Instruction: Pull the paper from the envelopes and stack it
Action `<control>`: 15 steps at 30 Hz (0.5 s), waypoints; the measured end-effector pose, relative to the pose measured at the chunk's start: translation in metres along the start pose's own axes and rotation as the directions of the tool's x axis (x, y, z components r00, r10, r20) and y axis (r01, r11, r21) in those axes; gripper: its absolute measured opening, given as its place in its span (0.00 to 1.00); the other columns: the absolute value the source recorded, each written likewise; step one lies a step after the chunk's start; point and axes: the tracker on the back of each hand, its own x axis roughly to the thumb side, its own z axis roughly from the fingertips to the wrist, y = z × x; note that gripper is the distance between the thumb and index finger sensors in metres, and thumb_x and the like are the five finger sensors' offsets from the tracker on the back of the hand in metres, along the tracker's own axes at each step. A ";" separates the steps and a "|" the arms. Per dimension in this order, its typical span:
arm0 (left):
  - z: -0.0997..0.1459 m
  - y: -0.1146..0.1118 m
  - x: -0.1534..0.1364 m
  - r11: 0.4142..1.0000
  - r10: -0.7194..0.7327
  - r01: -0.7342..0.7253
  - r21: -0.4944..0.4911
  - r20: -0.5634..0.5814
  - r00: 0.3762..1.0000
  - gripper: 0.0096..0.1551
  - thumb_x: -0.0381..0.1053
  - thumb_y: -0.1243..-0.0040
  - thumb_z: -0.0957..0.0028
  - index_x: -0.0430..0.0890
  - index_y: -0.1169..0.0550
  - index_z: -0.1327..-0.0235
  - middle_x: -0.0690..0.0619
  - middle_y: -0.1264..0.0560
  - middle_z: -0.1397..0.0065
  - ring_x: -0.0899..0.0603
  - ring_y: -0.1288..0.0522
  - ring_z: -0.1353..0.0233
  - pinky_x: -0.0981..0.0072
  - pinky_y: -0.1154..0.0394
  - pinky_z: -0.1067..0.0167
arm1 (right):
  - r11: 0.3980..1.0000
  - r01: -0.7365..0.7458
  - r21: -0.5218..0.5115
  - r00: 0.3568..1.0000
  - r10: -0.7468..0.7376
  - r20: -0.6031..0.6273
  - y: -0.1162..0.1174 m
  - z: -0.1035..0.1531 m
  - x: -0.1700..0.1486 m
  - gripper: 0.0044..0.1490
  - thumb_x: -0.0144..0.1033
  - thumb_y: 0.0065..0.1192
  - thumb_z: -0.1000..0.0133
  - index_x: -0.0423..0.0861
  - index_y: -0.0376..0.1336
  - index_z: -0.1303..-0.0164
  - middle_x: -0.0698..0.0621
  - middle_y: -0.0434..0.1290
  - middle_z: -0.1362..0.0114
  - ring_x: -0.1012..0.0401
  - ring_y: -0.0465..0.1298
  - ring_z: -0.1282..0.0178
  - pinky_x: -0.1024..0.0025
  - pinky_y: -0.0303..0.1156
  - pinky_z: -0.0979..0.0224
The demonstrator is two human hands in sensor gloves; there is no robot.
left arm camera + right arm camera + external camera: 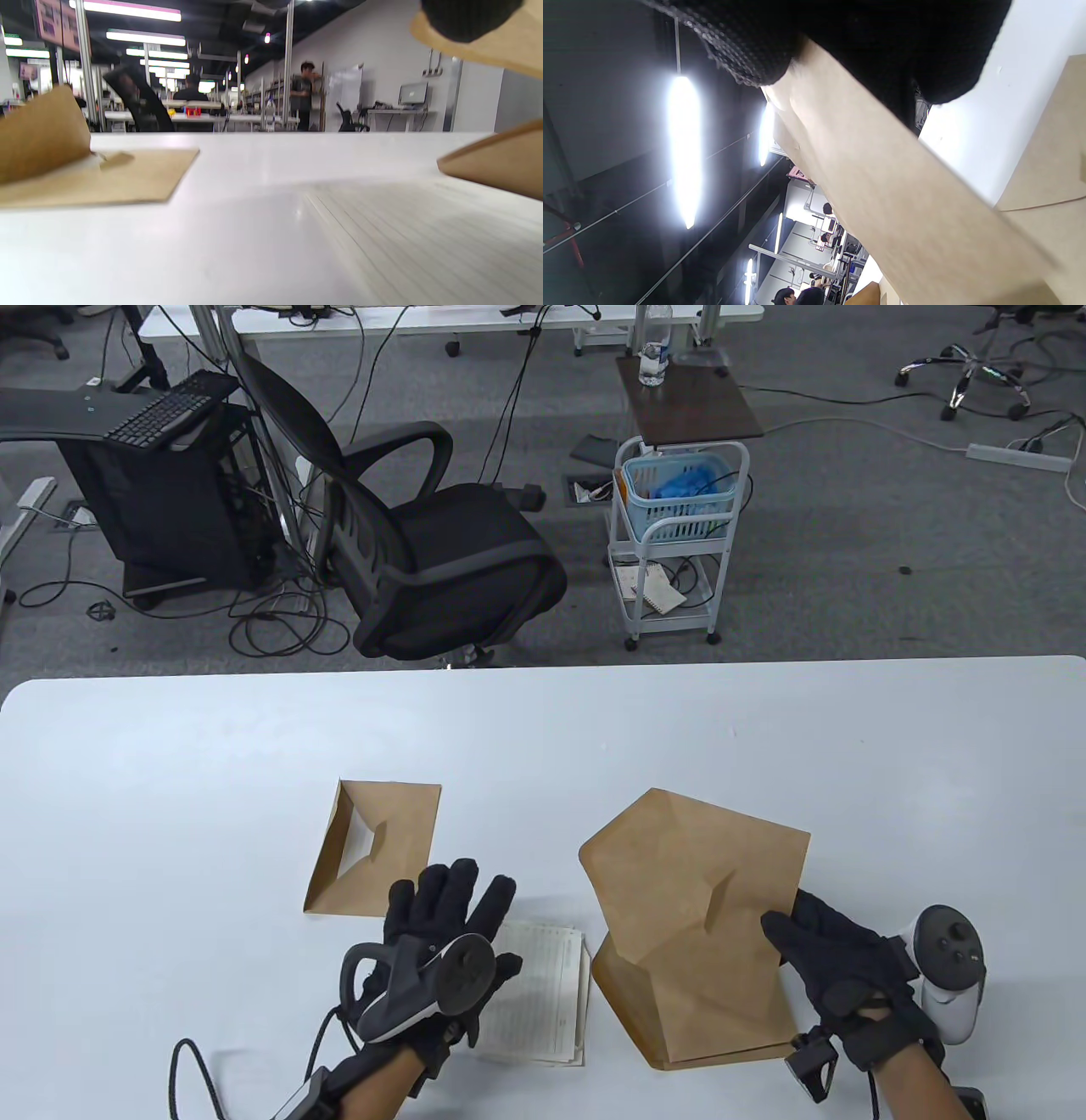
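I see my left hand (441, 933) lying flat with its fingers spread wide, pressing down on a stack of lined paper (543, 997) near the front edge of the tabletop (170, 780). It holds nothing. My right hand (836, 963) grips the right side of a big brown envelope (696, 925), with the thumb on top. This envelope is bent and lifted, just to the right of the paper, and its lower part touches the paper's right edge. A smaller brown envelope (377, 848) lies flat near the middle of the tabletop, just past my left hand's fingertips, and its flap stands open. In the left wrist view the paper (424, 237) is blurry.
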 end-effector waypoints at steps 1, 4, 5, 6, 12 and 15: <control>0.002 0.001 -0.003 1.000 -0.008 0.008 0.019 -0.002 1.000 0.49 0.70 0.45 0.46 0.64 0.54 0.17 0.45 0.61 0.12 0.28 0.61 0.13 0.30 0.66 0.23 | 1.000 0.006 0.004 1.000 -0.006 -0.004 0.000 0.000 0.000 0.29 0.38 0.65 0.42 0.42 0.68 0.32 0.44 0.83 0.41 0.55 0.88 0.55 0.51 0.76 0.39; 0.007 -0.003 -0.010 0.999 -0.026 0.026 0.036 -0.003 1.000 0.51 0.71 0.46 0.46 0.64 0.57 0.18 0.45 0.66 0.13 0.29 0.66 0.13 0.31 0.69 0.24 | 1.000 0.018 0.018 1.000 -0.017 -0.017 0.002 0.000 0.000 0.29 0.38 0.65 0.42 0.42 0.68 0.32 0.44 0.83 0.42 0.55 0.88 0.56 0.52 0.77 0.39; 0.009 -0.007 -0.012 0.998 -0.027 0.027 0.050 -0.006 1.000 0.51 0.71 0.46 0.47 0.64 0.57 0.18 0.45 0.67 0.14 0.30 0.66 0.14 0.31 0.69 0.24 | 1.000 0.022 0.022 1.000 -0.022 -0.022 0.002 0.000 0.000 0.29 0.38 0.65 0.42 0.42 0.67 0.32 0.44 0.83 0.42 0.56 0.88 0.56 0.52 0.77 0.39; 0.010 -0.009 -0.013 0.998 -0.027 0.028 0.055 -0.009 1.000 0.51 0.71 0.46 0.47 0.64 0.58 0.18 0.45 0.67 0.14 0.30 0.67 0.14 0.31 0.70 0.24 | 0.999 0.025 0.026 0.999 -0.024 -0.026 0.002 0.000 0.000 0.29 0.38 0.65 0.42 0.41 0.67 0.32 0.44 0.83 0.43 0.56 0.88 0.56 0.52 0.77 0.39; 0.016 -0.024 -0.017 0.998 -0.044 0.044 0.037 -0.014 0.999 0.51 0.72 0.47 0.47 0.64 0.58 0.18 0.45 0.67 0.14 0.30 0.66 0.14 0.31 0.70 0.24 | 0.998 0.033 0.051 0.998 -0.030 -0.058 0.004 -0.001 -0.002 0.30 0.38 0.65 0.42 0.40 0.67 0.31 0.44 0.83 0.43 0.56 0.88 0.57 0.52 0.77 0.40; 0.019 -0.025 -0.017 0.998 -0.054 0.055 0.039 -0.010 0.998 0.51 0.72 0.47 0.47 0.64 0.57 0.18 0.45 0.66 0.14 0.30 0.65 0.14 0.31 0.69 0.24 | 0.998 0.031 0.059 0.996 -0.027 -0.079 0.005 -0.001 -0.004 0.31 0.38 0.65 0.42 0.40 0.66 0.30 0.44 0.83 0.44 0.57 0.88 0.58 0.53 0.77 0.40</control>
